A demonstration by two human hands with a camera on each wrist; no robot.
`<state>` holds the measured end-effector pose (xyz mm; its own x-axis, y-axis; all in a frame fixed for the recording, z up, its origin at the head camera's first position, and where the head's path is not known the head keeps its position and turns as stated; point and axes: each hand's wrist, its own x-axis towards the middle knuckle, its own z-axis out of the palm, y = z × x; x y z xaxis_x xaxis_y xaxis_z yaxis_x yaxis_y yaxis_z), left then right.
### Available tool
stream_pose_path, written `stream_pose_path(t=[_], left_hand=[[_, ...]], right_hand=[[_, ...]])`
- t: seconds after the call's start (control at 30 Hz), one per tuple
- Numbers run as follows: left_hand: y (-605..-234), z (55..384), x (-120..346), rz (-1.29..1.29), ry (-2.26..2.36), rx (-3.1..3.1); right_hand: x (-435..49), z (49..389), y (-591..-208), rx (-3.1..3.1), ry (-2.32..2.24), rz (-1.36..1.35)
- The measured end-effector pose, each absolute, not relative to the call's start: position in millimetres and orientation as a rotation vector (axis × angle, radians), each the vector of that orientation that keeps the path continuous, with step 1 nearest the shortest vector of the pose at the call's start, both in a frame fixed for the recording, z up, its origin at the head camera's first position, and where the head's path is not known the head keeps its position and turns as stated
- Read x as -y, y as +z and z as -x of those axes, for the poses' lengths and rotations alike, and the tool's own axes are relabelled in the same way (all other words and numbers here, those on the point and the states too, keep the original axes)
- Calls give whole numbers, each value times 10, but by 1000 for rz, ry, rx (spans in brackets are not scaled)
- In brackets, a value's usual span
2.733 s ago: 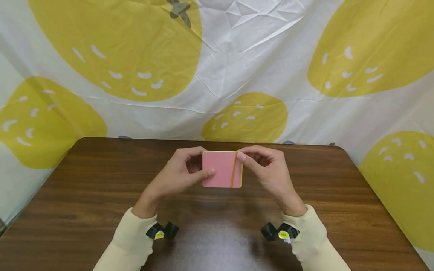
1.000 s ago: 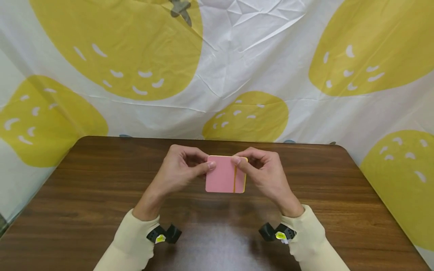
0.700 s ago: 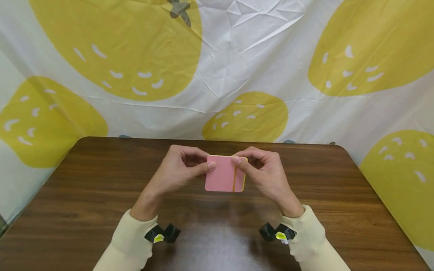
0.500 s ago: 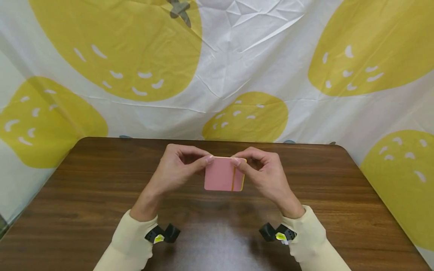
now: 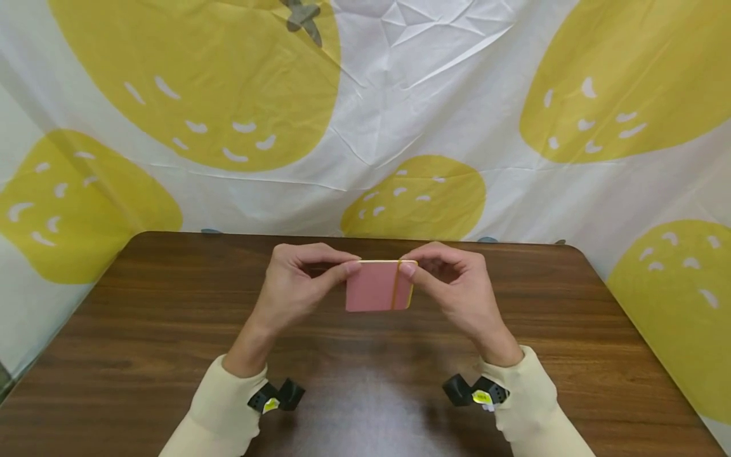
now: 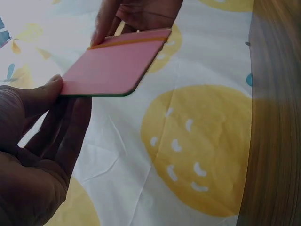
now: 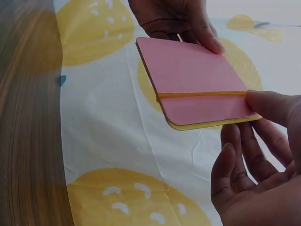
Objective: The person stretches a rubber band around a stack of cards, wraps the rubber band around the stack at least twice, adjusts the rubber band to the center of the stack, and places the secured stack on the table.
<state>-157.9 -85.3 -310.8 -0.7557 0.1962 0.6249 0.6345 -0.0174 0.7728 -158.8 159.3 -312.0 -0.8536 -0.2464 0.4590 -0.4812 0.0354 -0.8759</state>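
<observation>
A small pink notebook point(image 5: 371, 287) with rounded corners is held up above the table, its cover toward me. An orange elastic band point(image 7: 202, 94) runs across the cover near its right edge, and yellow shows along that edge. My left hand point(image 5: 294, 279) pinches the top left corner, thumb on the cover and fingers behind. At the top right corner my right hand point(image 5: 459, 282) pinches the notebook, its thumb tip right at the band. In the right wrist view the lower fingers point(image 7: 225, 165) of the right hand curl loosely below the notebook.
The brown wooden table point(image 5: 171, 330) spreads beneath both hands. Behind it hangs a white cloth point(image 5: 422, 114) with large yellow fruit prints. Black wrist cameras point(image 5: 291, 393) sit at the cuffs of the cream sleeves point(image 5: 219, 406).
The left thumb has slid from the notebook's left side up to its top corner. The right thumb has shifted rightward onto the band. The notebook's lower edge has tilted away, so its cover looks shorter.
</observation>
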Motion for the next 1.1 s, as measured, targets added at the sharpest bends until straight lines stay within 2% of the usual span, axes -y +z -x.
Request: stream_pose_path(t=[0.4, 1.1], left_hand=[[-3078, 1545, 869, 861, -1867, 2010], [-3092, 1537, 788, 991, -1656, 1733]], right_hand=[[-1556, 1582, -3131, 2061, 1893, -772], [-1496, 1531, -3151, 1963, 1874, -843]])
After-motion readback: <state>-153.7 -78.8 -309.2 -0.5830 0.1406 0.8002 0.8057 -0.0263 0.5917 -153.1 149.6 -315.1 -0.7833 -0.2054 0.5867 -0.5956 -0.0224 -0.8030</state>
